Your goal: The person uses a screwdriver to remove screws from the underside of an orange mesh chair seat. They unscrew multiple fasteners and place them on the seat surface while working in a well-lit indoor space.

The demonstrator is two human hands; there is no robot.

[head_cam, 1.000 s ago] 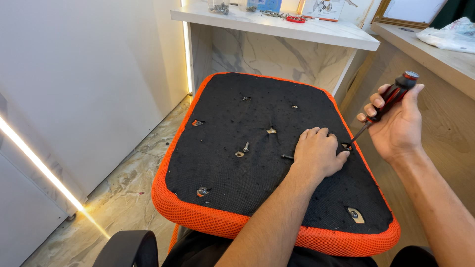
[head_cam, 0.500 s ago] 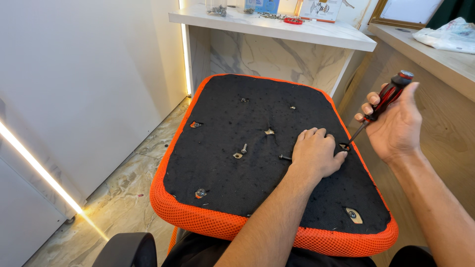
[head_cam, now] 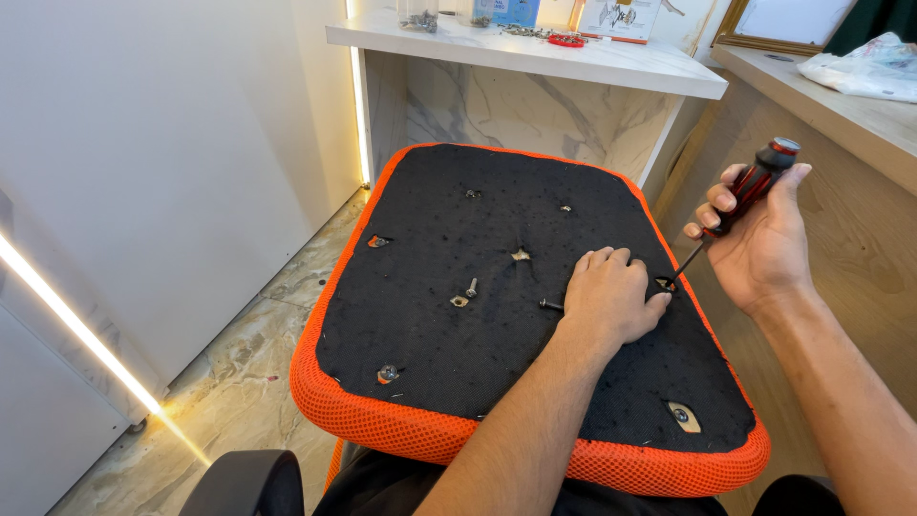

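Screwdriver gripped in right hand, tip at hole; seat pressed flat by left hand; shaft best kept square.

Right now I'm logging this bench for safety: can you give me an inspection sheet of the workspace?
Surface: upturned seat base, black fabric, orange mesh rim.
Job's things: screwdriver, tip at a hole near the right edge; loose screws on the fabric.
Clutter: small parts on the white counter.
Hands: left hand flat on the fabric; right hand gripping the screwdriver.
Cables: nothing seen.
Surroundings: marble floor, wooden panel.
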